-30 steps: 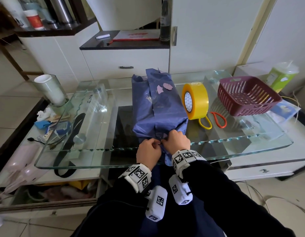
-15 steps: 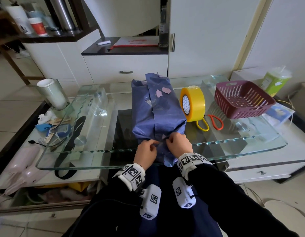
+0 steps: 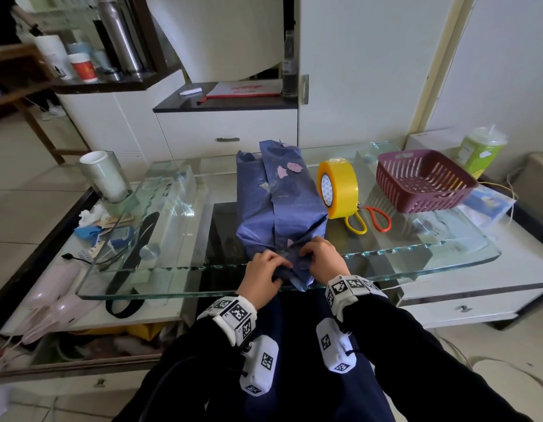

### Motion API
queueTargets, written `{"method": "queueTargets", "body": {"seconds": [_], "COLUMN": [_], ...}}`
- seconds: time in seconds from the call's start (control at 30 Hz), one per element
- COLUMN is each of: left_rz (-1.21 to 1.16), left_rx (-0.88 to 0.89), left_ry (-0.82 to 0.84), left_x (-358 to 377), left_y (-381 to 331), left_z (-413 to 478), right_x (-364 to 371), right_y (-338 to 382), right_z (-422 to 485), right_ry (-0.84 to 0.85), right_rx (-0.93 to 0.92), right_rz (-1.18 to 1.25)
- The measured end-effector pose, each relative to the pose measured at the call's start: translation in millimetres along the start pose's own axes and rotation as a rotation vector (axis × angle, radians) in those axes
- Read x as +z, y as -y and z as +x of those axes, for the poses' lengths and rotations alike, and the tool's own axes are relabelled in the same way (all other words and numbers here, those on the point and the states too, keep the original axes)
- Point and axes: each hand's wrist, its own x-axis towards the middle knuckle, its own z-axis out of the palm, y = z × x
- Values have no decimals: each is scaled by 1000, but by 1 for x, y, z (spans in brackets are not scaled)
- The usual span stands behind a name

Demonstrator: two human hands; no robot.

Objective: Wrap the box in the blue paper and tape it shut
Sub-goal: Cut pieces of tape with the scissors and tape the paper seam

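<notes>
Left hand point(image 3: 264, 277) and right hand point(image 3: 324, 259): fingers curled, both pinching loose blue paper point(image 3: 299, 275) at the box's near end, over the near edge of the glass table point(image 3: 416, 264). Box point(image 3: 280, 208) lies lengthwise mid-table, its long sides covered and the top seam overlapped. Judged: near-end fold in progress; far end looks ragged, probably unclosed. Tape roll point(image 3: 338, 188) stands just right of the box, scissors point(image 3: 369, 222) beside it. Taping the ends seems left.

Left grip point(image 3: 262, 274), right grip point(image 3: 325, 260), side by side, fingers point(image 3: 312, 246) curled (pinching blue paper point(image 3: 282, 208))
</notes>
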Motion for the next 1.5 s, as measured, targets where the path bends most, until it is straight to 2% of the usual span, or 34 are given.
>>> {"method": "queueTargets", "body": {"seconds": [0.27, 0.53, 0.87, 1.13, 1.3, 1.5], "left_rz": [-201, 37, -55, 24, 61, 0], "left_rx": [-53, -44, -21, -162, -155, -241], "left_ry": [-261, -471, -315, -180, -250, -235], "left_x": [-2, 0, -10, -14, -17, -16], "left_y": [14, 22, 15, 10, 11, 7], "left_z": [3, 9, 13, 10, 7, 10], "right_x": [11, 16, 4, -2, -7, -8], "right_y": [-10, -10, -9, -4, 8, 11], "right_z": [0, -7, -4, 1, 4, 3], "right_ry": [-48, -20, -267, -171, -137, -126], "right_rx": [-80, -135, -337, -254, -213, -105], "right_rz": [74, -5, -240, -133, -57, -85]}}
